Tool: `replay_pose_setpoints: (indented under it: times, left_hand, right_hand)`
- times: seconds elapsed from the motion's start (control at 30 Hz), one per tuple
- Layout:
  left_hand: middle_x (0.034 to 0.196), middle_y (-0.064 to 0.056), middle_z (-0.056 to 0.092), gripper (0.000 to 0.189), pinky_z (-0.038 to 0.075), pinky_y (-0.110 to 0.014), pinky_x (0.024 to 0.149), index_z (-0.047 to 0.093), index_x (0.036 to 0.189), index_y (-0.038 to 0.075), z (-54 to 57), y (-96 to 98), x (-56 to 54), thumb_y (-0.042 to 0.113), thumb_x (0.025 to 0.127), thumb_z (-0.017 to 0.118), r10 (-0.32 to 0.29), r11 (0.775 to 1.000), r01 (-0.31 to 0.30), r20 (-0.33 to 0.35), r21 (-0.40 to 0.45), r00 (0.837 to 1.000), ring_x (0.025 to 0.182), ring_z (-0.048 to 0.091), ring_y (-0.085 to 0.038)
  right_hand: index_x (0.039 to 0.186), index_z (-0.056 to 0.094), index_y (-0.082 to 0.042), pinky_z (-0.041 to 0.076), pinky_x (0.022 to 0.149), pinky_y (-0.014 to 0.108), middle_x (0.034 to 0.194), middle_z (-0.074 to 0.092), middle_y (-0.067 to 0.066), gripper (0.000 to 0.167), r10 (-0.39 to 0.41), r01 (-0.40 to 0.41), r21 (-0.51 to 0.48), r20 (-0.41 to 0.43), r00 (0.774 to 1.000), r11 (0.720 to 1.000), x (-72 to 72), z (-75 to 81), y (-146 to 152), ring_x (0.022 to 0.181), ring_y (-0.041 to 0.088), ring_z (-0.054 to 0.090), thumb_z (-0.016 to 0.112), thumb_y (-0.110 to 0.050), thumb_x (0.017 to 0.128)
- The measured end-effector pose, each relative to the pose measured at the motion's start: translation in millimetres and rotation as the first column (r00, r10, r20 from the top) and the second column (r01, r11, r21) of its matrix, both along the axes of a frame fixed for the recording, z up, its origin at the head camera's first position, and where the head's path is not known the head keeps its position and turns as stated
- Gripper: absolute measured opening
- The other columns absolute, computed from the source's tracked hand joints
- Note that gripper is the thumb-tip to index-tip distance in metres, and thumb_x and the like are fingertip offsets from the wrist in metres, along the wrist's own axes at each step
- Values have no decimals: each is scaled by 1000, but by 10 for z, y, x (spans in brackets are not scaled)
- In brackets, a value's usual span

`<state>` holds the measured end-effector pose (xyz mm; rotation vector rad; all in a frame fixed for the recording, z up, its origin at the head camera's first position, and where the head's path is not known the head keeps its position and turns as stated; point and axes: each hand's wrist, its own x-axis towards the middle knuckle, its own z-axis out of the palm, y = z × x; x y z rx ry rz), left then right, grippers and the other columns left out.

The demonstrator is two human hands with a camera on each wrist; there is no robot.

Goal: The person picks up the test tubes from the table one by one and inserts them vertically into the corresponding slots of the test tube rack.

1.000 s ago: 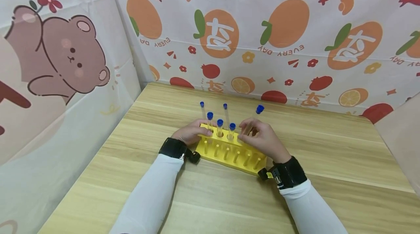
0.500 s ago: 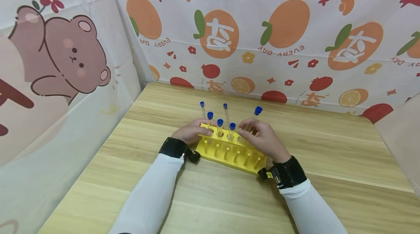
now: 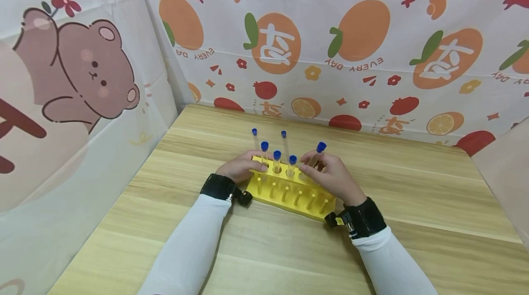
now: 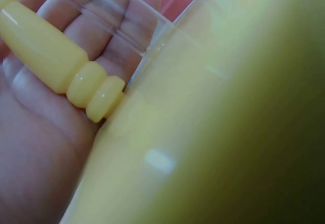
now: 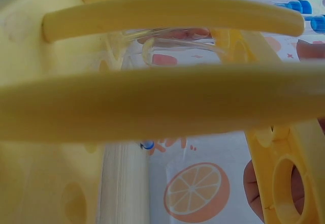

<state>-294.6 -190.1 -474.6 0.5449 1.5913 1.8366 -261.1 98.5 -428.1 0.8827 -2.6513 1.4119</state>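
My left hand grips the left end of a yellow test tube rack, its thumb on the upper plate. In the left wrist view, the palm and fingers lie around a turned yellow post. At the rack's right part, my right hand pinches a clear test tube with a blue cap. This tube leans to the right, and the fingers hide its lower end. Three capped tubes stand in the rack's holes: left, middle and right.
Behind the rack, two more tubes show blue caps, one left and one right; their lower parts are hidden. Several yellow pegs rise from the rack's base. A wooden table carries everything, with printed cloth behind it.
The tube in my right hand has moved down and slightly left, its cap now closer to the fingers. My left hand and the rack have stayed put.
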Motion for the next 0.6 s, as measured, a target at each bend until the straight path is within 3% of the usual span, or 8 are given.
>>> replay_pose_setpoints:
  times: [0.6]
  left_hand:
    - [105, -1, 72, 19, 56, -29, 85, 63, 105, 13, -14, -6, -21, 12, 86, 59, -14, 1000, 14, -5, 2, 1000, 94, 68, -14]
  right_hand:
    - [106, 68, -21, 48, 67, 27, 94, 68, -8, 17, 3, -3, 1, 5, 1000, 1000, 11, 5, -1, 77, 16, 56, 65, -33, 94]
